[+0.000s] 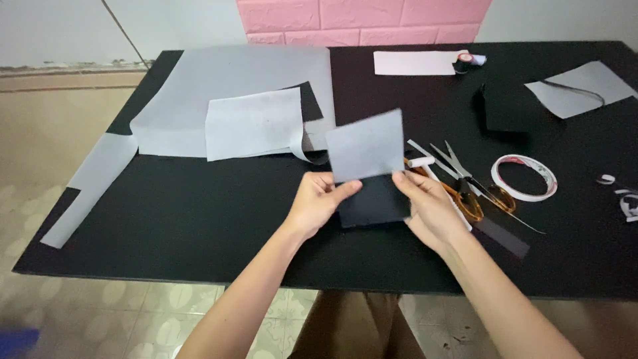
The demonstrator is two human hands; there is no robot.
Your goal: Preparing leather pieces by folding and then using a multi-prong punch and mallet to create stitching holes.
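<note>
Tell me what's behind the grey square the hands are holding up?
A black piece sits right behind the grey square, held by the left hand and right hand. Only its lower part shows; its top is covered.

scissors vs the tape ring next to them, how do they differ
The scissors are long and pointed, with amber-orange handles and grey metal blades; the tape ring is a round white hoop with a reddish inner edge. The scissors lie nearer the right hand; the tape ring lies farther right. Both rest flat on the black table, untouched.
</note>
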